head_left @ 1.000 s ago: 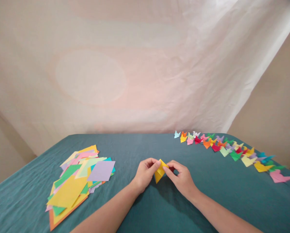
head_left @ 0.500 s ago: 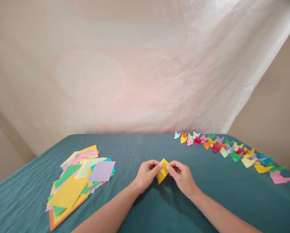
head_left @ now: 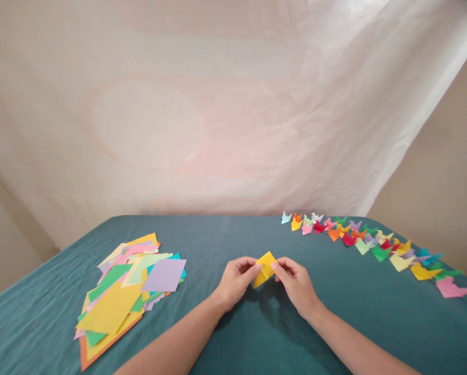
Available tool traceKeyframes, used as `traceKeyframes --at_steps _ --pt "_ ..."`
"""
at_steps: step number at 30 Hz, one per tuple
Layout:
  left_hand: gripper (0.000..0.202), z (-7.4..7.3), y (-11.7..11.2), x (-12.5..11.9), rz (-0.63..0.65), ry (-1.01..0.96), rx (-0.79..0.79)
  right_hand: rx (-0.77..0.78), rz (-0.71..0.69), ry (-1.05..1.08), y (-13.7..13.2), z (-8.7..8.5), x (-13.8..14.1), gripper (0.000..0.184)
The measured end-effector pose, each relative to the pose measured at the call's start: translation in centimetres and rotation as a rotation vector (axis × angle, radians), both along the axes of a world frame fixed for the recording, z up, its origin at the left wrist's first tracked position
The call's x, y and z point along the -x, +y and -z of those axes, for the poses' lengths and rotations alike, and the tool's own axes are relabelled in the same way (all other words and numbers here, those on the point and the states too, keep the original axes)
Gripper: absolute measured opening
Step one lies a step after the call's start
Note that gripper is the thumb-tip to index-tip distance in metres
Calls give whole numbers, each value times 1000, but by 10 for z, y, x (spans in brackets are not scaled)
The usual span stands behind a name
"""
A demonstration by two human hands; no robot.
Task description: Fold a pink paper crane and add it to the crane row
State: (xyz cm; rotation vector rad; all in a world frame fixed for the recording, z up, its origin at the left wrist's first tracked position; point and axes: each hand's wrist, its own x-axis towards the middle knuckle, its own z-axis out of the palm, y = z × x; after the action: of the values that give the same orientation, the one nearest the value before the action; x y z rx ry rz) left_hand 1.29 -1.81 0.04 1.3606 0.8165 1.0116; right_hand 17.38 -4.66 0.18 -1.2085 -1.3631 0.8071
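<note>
A small piece of folded yellow origami paper [head_left: 265, 269] is held up between my two hands, over the middle of the table. My left hand [head_left: 236, 281] pinches its left side, thumb in front and fingers curled behind. On the opposite side, my right hand [head_left: 297, 286] grips the right edge between thumb and fingers. The paper is roughly diamond-shaped, with a crease and a folded flap on its front. My hands hide the fingertips behind the paper.
Loose coloured paper sheets [head_left: 112, 307] lie in an overlapping pile at the left, a lilac sheet [head_left: 165, 275] on its right side. Rows of folded paper birds [head_left: 361, 245] run along the right side of the teal-covered table [head_left: 217, 237]. A pale cloth [head_left: 217, 130] hangs behind.
The yellow paper looks wider and squarer than before, its right side turned outward. My right hand has shifted slightly right; my left hand stays nearly in place.
</note>
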Motion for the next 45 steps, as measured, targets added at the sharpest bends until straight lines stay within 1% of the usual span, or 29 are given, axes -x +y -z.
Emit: traceKeyframes --at_steps 4,12,18,22,24,29,32,36,39,42,45 --pt "35 2 1 -1 -18 -5 -2 -3 -23 8 1 2 -1 41" --pt "33 0 0 1 -49 7 -1 2 -76 42 1 7 -2 31" --pt "29 -1 0 3 -18 9 -9 -33 -108 15 0 8 -1 27" --pt "28 -2 -3 3 18 57 -47 -33 -154 -28 0 11 -1 26" --pt "29 -2 -4 3 25 93 -76 -26 -154 -46 -1 13 -1 27" --pt "30 3 -3 2 -17 210 -167 -6 -153 -96 0 14 -2 28" --pt "30 3 -3 2 -22 238 -211 5 -175 -108 0 13 -1 27" --pt "29 3 -3 2 -15 242 -224 27 -193 -55 -2 12 1 25" --pt "29 5 -1 3 -23 217 -192 23 -192 60 -1 11 0 20" --pt "29 7 2 4 -24 169 -138 -1 -163 155 1 8 -3 25" --pt "29 8 4 5 -15 139 -106 3 -162 173 4 6 -7 25"
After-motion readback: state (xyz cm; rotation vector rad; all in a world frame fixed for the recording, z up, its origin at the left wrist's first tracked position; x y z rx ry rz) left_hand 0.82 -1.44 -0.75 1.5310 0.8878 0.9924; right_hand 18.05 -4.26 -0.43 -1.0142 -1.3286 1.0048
